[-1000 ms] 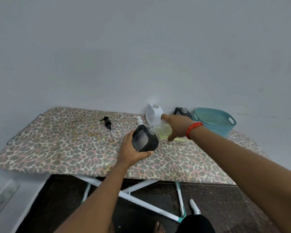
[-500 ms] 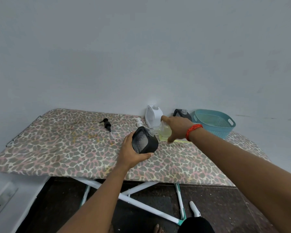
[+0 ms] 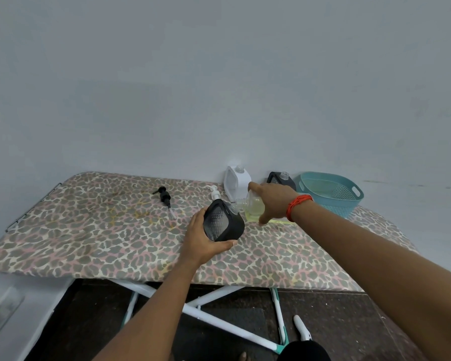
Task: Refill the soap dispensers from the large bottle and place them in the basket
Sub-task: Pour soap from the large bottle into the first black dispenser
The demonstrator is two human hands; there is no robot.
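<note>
Nearest, below the board's front edge, white legs [image 3: 214, 320] with teal fittings cross over a dark floor [image 3: 336, 321], and a wall socket [image 3: 0, 316] sits low on the left. Above them lies the ironing board [image 3: 89, 230], covered in a leopard-print cloth.

Over its near middle the left hand [image 3: 206, 242] grips a black soap dispenser [image 3: 223, 224], thumb along the lower edge and fingers curled round the far side. The dispenser is tipped, its clear ribbed face toward the camera and its open neck pointing up and right.

Just beyond, the right hand [image 3: 274, 201], a red thread [image 3: 298, 207] tied at its wrist, holds the large bottle [image 3: 253, 208] on its side, fingers wrapped over the top. That bottle is clear with pale yellow liquid pooled in it, and its mouth meets the dispenser's neck. Whether liquid is flowing cannot be told.

Behind the black dispenser shows the top of a white pump [image 3: 215, 192]. Further left a black pump [image 3: 164, 196] lies on the cloth, its tube pointing toward the front.

At the back, against the wall [image 3: 219, 100], 2 more dispensers stand without pumps: a white dispenser [image 3: 236, 182] and a second black dispenser [image 3: 281, 178], partly hidden by the right hand. At the far right end sits the teal basket [image 3: 331, 195].
</note>
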